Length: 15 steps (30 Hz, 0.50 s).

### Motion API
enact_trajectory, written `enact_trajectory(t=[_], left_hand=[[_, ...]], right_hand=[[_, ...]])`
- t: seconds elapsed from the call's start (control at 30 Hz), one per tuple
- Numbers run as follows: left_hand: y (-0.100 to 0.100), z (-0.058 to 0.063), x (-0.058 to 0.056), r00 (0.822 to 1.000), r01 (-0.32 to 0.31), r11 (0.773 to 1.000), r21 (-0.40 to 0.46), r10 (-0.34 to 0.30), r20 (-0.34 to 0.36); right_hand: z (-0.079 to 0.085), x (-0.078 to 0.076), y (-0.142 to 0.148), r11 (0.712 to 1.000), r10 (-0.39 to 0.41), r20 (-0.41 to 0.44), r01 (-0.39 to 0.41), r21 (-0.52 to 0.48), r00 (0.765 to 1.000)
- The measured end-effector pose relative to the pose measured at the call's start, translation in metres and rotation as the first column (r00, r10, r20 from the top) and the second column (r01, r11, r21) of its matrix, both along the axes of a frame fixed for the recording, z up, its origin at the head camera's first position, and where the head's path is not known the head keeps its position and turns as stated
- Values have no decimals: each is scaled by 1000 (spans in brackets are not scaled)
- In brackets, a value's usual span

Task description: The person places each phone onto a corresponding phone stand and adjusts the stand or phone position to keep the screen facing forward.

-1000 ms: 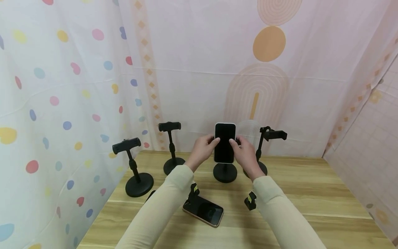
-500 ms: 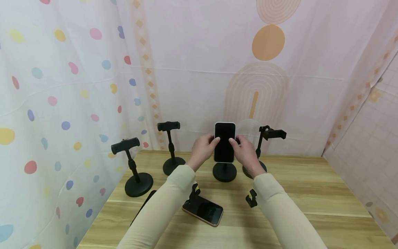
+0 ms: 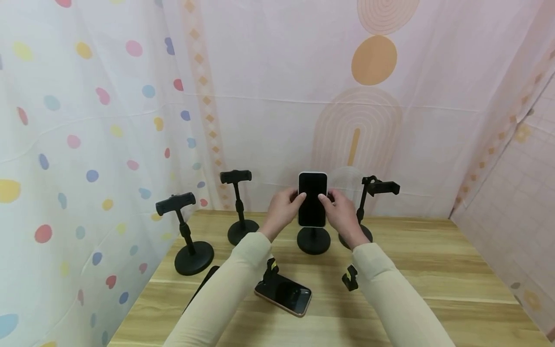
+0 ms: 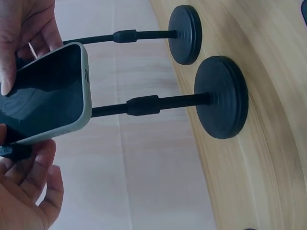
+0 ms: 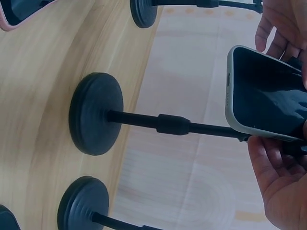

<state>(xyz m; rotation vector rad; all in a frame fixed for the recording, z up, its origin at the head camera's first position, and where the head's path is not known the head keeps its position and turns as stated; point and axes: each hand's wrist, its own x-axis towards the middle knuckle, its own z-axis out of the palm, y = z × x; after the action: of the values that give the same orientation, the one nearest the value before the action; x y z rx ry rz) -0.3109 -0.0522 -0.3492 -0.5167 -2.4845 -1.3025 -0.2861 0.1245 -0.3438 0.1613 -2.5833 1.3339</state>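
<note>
A white-edged phone (image 3: 312, 200) with a dark screen stands upright at the head of a black phone stand (image 3: 313, 241), in the middle of the head view. My left hand (image 3: 283, 208) grips its left edge, thumb over the screen and fingers behind. On the opposite edge, my right hand (image 3: 342, 214) holds it the same way. The left wrist view shows dark clamp ends (image 4: 15, 151) beside the phone, by my left fingers. Most of the clamp is hidden behind the phone. Below it, the pole (image 5: 172, 124) runs down to a round base (image 5: 96, 114).
Two black phone stands (image 3: 193, 255) (image 3: 243, 230) with bare clamps are on the left; another (image 3: 381, 187) rises behind my right hand. A second phone (image 3: 286, 295) lies on the wooden table (image 3: 433, 270). A dark flat object (image 3: 201, 284) is partly under my left sleeve. Curtains (image 3: 269, 135) close the back.
</note>
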Motion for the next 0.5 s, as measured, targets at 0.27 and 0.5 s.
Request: enact_trajectory(t=[0.27, 0.5], left_hand=[[-1, -3, -2, 995, 25, 997, 74, -32, 97], [0, -3, -8, 995, -2, 997, 71, -5, 100]], right_hand=[[-3, -1, 1, 998, 18, 2, -18, -55, 1000], [-4, -5, 2, 993, 28, 8, -27, -112, 1000]])
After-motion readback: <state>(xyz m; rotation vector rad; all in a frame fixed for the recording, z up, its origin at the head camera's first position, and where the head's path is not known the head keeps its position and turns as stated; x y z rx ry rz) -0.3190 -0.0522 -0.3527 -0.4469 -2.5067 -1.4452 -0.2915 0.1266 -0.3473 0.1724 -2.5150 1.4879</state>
